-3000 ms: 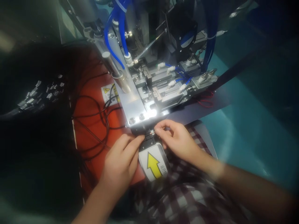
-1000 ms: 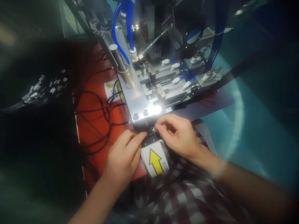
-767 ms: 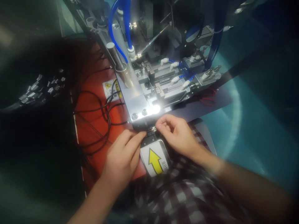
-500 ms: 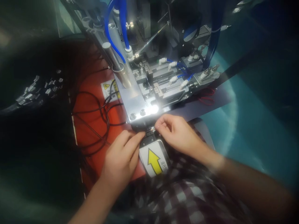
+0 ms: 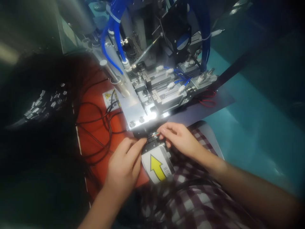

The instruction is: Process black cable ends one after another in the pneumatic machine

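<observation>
The arrow plate [image 5: 154, 163], white with a yellow arrow slanting up and leftward, sat low on the machine between the two forearms. Some thin wires [image 5: 156, 135], with reddish and greenish strands, lay just beyond the far edge of the arrow plate, over a small dark block [image 5: 150, 147] that adjoined it. The right hand [image 5: 181, 138], beyond and to the right of the arrow plate, pinched the wires' right end between thumb and forefinger. The left hand [image 5: 126, 159], just left of the arrow plate, had its thumb and forefinger drawn together close to the wires' other end; whether it gripped anything could not be told. Farther beyond the arrow plate stood a bright metal plate [image 5: 130, 106] with bolts near its front edge, and farther still, blue tubes [image 5: 118, 41] ran into white fittings. Left of the arrow plate, black cables [image 5: 109, 124] looped over an orange-red surface [image 5: 87, 143], near a yellow-and-white warning label [image 5: 109, 101]. Checked cloth [image 5: 190, 197] covered the person's lap, nearer than the arrow plate and to its right.
</observation>
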